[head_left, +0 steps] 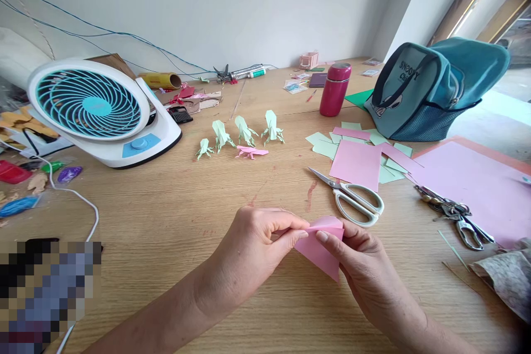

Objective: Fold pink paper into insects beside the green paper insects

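On my remote feed, the left hand (257, 243) and right hand (367, 260) pinch the folded pink paper (321, 257) near its upper edge above the tabletop (166, 227), likely steadying the fold; scissors (335, 184) lie beyond, apparently leaving working room.

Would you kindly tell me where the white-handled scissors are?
In the head view, the scissors lie right of centre on the table, just beyond the right hand and by the near edge of a pink paper rectangle.

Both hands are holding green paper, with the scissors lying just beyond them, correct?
No, the colour is wrong: in the head view, the left hand and right hand hold pink paper. The scissors do lie just beyond them.
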A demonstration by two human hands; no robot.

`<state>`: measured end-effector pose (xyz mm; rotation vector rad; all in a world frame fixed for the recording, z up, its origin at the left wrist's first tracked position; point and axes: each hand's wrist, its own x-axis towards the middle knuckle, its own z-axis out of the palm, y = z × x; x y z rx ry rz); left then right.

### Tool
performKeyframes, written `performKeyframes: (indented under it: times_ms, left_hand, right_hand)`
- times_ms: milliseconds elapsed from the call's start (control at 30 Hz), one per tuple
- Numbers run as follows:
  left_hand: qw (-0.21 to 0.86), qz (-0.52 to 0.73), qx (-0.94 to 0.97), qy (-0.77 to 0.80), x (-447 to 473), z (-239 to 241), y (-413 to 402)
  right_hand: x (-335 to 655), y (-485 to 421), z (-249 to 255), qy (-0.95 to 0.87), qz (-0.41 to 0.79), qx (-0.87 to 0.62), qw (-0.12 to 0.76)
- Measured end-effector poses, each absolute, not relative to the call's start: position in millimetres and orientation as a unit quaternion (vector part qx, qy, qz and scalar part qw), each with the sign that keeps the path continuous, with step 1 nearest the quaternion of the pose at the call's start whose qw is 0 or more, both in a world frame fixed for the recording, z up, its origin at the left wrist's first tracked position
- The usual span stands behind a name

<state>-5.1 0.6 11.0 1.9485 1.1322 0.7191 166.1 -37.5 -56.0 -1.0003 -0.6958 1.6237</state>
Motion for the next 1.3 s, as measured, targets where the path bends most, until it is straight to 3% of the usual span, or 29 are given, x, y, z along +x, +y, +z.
performKeyframes:
  times_ms: [433, 567, 667, 733, 1300]
  left_hand:
    - [0.28, 0.306, 0.803, 0.428, -3, 6, -3]
    - [0.224, 0.301, 0.814, 0.443, -4, 6, -1]
    - [0.184, 0.296, 0.822, 0.45, -4, 8, 0]
    - [0.164, 0.297, 0.829, 0.445, -3, 10, -1]
    - [0.129, 0.298, 0.868, 0.377, -1, 23, -12]
  right_hand:
    - [168, -34, -64, -0.391, 0.603, -0.428, 0.548]
    - [175, -29, -68, -0.485, 0.43, -0.462, 0.605]
    - [181, -26, -64, -0.601, 0.266, -0.475, 0.586]
    - [183, -26, -59, -0.651, 0.224, -0.46, 0.56]
    - [181, -31, -40, -0.713, 0.207, -0.404, 0.535]
